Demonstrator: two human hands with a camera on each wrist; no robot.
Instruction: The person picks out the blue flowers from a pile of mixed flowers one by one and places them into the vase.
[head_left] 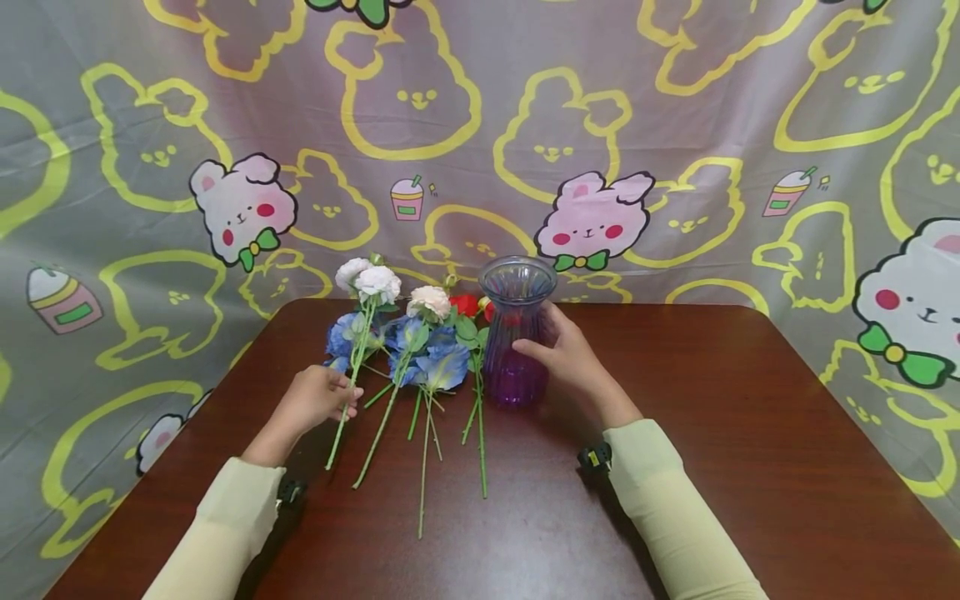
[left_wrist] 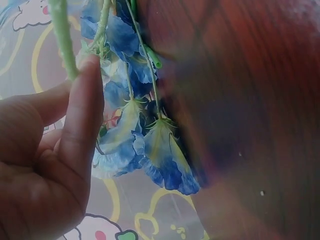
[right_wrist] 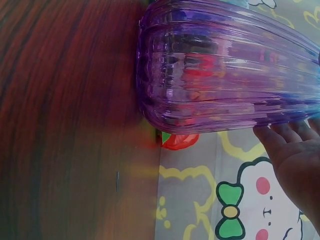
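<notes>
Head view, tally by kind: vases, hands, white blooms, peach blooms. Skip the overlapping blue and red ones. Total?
Vase: 1
Hands: 2 (left hand, right hand)
White blooms: 2
Peach bloom: 1
Total: 6

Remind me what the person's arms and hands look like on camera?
Both the left hand and right hand are ungloved. The left sleeve and right sleeve are long, pale yellowish, with wide cuffs. A small dark device shows beside the left cuff; another, with a yellow marking, sits by the right cuff.
</notes>
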